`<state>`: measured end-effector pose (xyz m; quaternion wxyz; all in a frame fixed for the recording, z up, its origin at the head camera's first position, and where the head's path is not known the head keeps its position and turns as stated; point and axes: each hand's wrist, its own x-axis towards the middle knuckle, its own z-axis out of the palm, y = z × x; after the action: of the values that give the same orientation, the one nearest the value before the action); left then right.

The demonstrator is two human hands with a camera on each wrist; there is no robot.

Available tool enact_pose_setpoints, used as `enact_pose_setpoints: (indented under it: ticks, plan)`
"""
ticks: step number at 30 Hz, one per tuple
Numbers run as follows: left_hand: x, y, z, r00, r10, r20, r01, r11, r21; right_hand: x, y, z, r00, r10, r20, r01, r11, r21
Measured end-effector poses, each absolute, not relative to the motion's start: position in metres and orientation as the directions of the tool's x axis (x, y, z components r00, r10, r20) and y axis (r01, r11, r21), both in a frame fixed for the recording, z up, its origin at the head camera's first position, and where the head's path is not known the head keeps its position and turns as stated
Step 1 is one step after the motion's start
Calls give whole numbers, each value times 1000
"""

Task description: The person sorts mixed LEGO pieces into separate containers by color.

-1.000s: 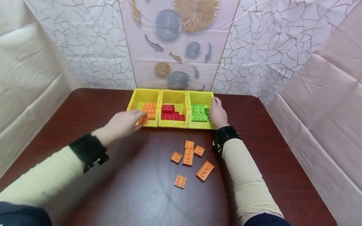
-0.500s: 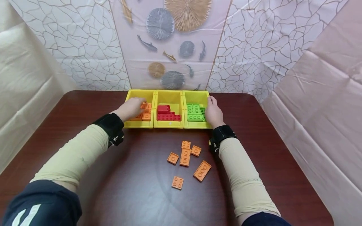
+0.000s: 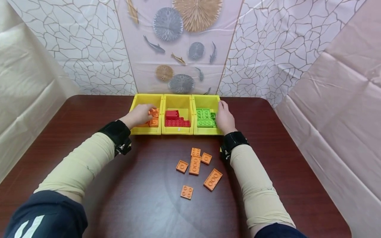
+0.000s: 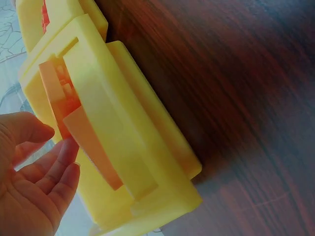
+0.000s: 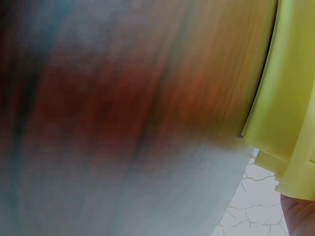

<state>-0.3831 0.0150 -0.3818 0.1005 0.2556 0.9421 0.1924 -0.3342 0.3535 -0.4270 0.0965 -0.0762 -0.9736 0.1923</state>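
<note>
My left hand (image 3: 137, 115) reaches into the left yellow bin (image 3: 146, 131), over its orange bricks (image 3: 153, 122). In the left wrist view the thumb and fingers of that hand (image 4: 34, 182) stand apart with nothing between them. Its fingertips are at the edge of a tilted orange brick (image 4: 93, 150), close enough that contact is hard to tell. My right hand (image 3: 225, 119) grips the outer right rim of the right yellow bin (image 3: 208, 131), which holds green bricks (image 3: 204, 119). Only a bit of the right hand (image 5: 300, 216) shows below the bin in the right wrist view.
The middle yellow bin (image 3: 178, 131) holds red bricks (image 3: 175, 120) and adjoins the other two. Several loose orange bricks (image 3: 194, 165) lie on the dark brown table (image 3: 143, 198) in front of the bins. A patterned cloth (image 3: 181, 49) hangs behind the table.
My left hand has moved forward into the left bin; the orange brick it carried a second ago is now out of its grasp. The right hand stays on the bin rim. The view has shifted slightly.
</note>
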Motion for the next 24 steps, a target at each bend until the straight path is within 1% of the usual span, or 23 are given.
enact_pose_setpoints:
  ticks: [5, 8, 11, 13, 15, 17, 19, 22, 24]
  plan:
    - [-380, 13, -383, -832, 551, -57, 482, 771, 415, -335, 354, -427, -969, 183, 163, 110, 918, -380]
    - [-378, 13, -383, -828, 560, -12, 512, 766, 390, -334, 354, -427, -969, 181, 168, 104, 917, -385]
    - [-372, 13, -383, -828, 555, 81, 547, 767, 336, -334, 353, -428, -969, 180, 170, 100, 913, -396]
    - [-364, 14, -384, -806, 567, 172, 591, 753, 290, -334, 352, -428, -970, 179, 167, 98, 909, -405]
    - [-352, 15, -385, -755, 602, 260, 654, 719, 234, -334, 352, -428, -970, 179, 167, 96, 905, -414]
    - [-338, 20, -388, -676, 666, 315, 733, 654, 189, -335, 353, -428, -970, 180, 164, 97, 904, -416]
    - [-319, 27, -392, -583, 743, 328, 809, 570, 146, -335, 354, -428, -970, 177, 169, 93, 905, -414]
    - [-288, 42, -401, -428, 867, 254, 903, 420, 88, -336, 355, -429, -970, 177, 168, 94, 905, -414]
    - [-270, 52, -407, -343, 922, 178, 939, 338, 57, -336, 356, -430, -970, 178, 166, 95, 904, -416]
